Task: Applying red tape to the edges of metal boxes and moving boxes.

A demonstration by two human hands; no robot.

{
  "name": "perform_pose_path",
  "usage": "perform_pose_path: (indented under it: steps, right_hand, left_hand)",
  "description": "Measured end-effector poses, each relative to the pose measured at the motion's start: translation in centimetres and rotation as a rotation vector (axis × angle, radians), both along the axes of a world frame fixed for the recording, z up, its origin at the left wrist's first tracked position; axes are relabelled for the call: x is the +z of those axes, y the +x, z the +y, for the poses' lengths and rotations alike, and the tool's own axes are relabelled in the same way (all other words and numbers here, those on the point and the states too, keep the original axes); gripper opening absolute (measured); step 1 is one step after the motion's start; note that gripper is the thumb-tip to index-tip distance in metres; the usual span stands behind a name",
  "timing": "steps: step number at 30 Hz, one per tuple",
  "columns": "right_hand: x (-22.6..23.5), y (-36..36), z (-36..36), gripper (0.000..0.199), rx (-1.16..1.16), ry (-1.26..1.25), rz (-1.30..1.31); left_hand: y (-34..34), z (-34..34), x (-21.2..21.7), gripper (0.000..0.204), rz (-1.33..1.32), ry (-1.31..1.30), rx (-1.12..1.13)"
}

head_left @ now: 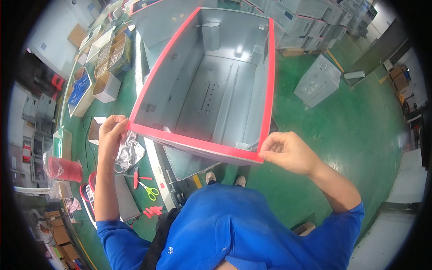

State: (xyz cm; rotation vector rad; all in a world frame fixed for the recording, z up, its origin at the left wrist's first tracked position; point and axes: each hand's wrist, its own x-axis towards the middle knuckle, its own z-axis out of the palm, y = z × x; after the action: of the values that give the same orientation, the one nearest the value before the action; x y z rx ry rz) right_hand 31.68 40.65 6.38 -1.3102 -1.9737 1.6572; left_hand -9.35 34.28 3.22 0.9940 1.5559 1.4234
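In front of me lies a grey metal cabinet, its open side up, with brackets and a slotted panel inside. Red tape runs along its rim, and one strip of red tape spans the near edge. At the near left corner my left hand is closed, thumb and fingers pinching the strip's end. My right hand pinches the other end at the near right corner, its fingers curled. The fingertips partly hide both corners.
On the green-topped bench at left are green-handled scissors, red tape scraps, a white cloth, a red roll and a bin of small parts. Stacked grey cabinets stand behind; a wrapped box sits on the floor.
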Motion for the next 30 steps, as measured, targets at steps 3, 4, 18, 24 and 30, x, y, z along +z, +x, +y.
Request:
perform_pose_path:
  steps: [3, 4, 18, 24, 30]
  right_hand:
    - [0.20, -0.05, -0.01, 0.017, 0.003, -0.003, -0.012]
    - [0.22, -0.09, 0.00, 0.017, 0.004, -0.005, -0.016]
    - [0.31, -0.24, -0.12, 0.011, 0.017, 0.006, -0.030]
    - [0.13, -0.18, -0.15, 0.018, 0.002, 0.033, -0.046]
    - [0.18, -0.21, -0.15, 0.018, -0.003, 0.030, -0.047]
  left_hand:
    - [0.18, -0.02, 0.05, 0.006, 0.004, 0.000, 0.008]
    - [0.07, -0.06, -0.03, 0.006, 0.000, 0.000, 0.006]
    - [-0.27, -0.06, -0.33, 0.005, -0.020, 0.007, 0.000]
    - [-0.18, -0.10, -0.26, 0.005, -0.023, 0.013, -0.010]
    - [-0.15, -0.11, -0.27, 0.006, -0.026, 0.010, -0.006]
